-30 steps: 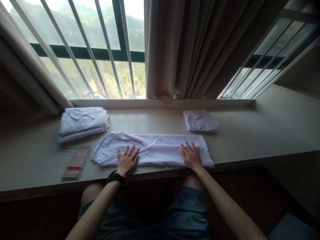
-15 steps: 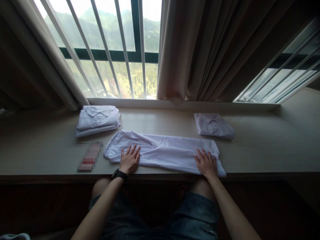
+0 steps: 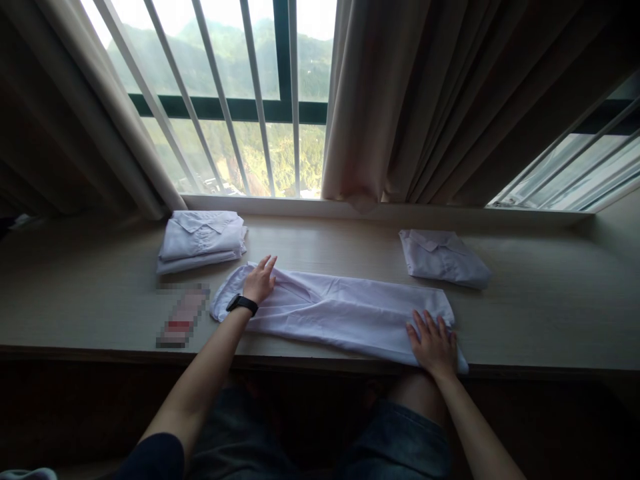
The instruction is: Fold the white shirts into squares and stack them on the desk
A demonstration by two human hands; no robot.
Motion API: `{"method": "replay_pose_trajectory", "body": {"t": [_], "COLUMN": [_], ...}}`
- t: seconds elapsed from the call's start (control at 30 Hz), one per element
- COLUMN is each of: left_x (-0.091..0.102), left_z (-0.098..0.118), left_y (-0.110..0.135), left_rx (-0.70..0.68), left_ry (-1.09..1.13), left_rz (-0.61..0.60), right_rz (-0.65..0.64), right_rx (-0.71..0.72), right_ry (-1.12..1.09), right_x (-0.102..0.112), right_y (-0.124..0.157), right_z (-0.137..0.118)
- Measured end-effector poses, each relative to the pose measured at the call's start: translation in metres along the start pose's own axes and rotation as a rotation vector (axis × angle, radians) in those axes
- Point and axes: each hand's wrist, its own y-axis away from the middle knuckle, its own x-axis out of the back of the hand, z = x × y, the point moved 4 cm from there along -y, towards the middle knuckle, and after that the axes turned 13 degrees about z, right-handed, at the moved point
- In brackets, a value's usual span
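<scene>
A white shirt (image 3: 340,310), folded into a long narrow strip, lies across the wooden ledge (image 3: 75,307) in front of me. My left hand (image 3: 260,281), with a black watch on the wrist, rests flat on the strip's far left part, fingers stretched toward the window. My right hand (image 3: 434,341) lies flat with spread fingers on the strip's near right end, close to the ledge's front edge. Neither hand holds anything.
A stack of folded white shirts (image 3: 201,240) sits at the back left, and a single folded white shirt (image 3: 443,257) at the back right. A small blurred reddish object (image 3: 181,315) lies left of the strip. Barred window and curtains (image 3: 400,100) stand behind.
My left hand has slid from the strip's near edge up and away to its far left part. My right hand has shifted toward the strip's right end. The view has turned left.
</scene>
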Motion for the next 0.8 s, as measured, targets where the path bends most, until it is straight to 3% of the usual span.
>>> {"method": "replay_pose_trajectory", "body": {"t": [0.1, 0.17, 0.3, 0.43, 0.53, 0.6, 0.67, 0.8], "left_x": [-0.008, -0.010, -0.005, -0.002, 0.009, 0.020, 0.030, 0.024], "left_z": [-0.008, -0.011, -0.013, -0.012, -0.004, 0.013, 0.043, 0.123], "left_y": [-0.027, -0.031, -0.014, 0.006, 0.006, 0.001, 0.001, 0.024], "left_rx": [-0.085, -0.109, -0.195, -0.338, -0.316, -0.265, -0.258, -0.430], "left_ry": [-0.042, -0.078, -0.162, -0.187, -0.231, -0.240, -0.162, 0.112], "left_rz": [-0.168, -0.194, -0.113, -0.170, -0.159, -0.082, -0.004, 0.029], "right_rz": [0.004, 0.012, 0.006, -0.016, -0.032, -0.051, -0.066, -0.085], "right_rx": [0.010, 0.011, 0.000, -0.002, -0.007, -0.015, -0.025, -0.036], "right_ry": [0.005, 0.022, 0.057, 0.072, 0.081, 0.085, 0.091, 0.096], "right_x": [0.002, 0.004, 0.007, 0.007, 0.006, 0.004, 0.003, 0.002], "right_y": [0.000, 0.000, -0.001, -0.001, -0.001, -0.001, -0.001, -0.002], "right_z": [-0.001, -0.003, -0.007, -0.007, -0.006, -0.006, -0.006, -0.005]}}
